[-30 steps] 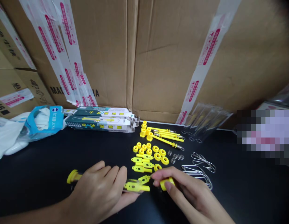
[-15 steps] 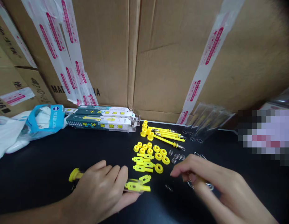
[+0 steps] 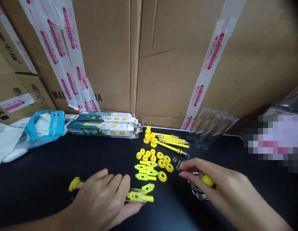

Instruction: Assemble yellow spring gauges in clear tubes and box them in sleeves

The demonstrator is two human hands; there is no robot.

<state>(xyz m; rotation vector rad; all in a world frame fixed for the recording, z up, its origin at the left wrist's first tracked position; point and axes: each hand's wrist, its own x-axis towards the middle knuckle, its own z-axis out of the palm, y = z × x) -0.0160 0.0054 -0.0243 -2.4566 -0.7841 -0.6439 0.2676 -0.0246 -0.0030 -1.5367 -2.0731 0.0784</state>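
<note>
My left hand [image 3: 103,199] is curled over a clear tube with a yellow cap [image 3: 74,184] at its left end and yellow clip pieces [image 3: 140,195] at its right end, holding it on the black table [image 3: 55,163]. My right hand [image 3: 218,189] hovers over the wire clips [image 3: 198,192], a yellow ring [image 3: 208,180] tucked in its curled fingers while the fingertips reach toward the small metal springs [image 3: 177,163]. Between the hands lie yellow rings [image 3: 164,160], small yellow caps [image 3: 146,154] and flat yellow clips [image 3: 145,171].
Yellow rods [image 3: 170,141] lie behind the small parts. Printed product boxes [image 3: 103,126] and a blue-and-white bag [image 3: 40,128] sit at the back left. Clear sleeves [image 3: 211,126] lean at the back right. Taped cardboard cartons [image 3: 163,57] wall off the table's far side.
My right hand, with the yellow ring, moved from beside the tube's end right to the wire clips, then its fingertips came up toward the springs. My left hand stayed put.
</note>
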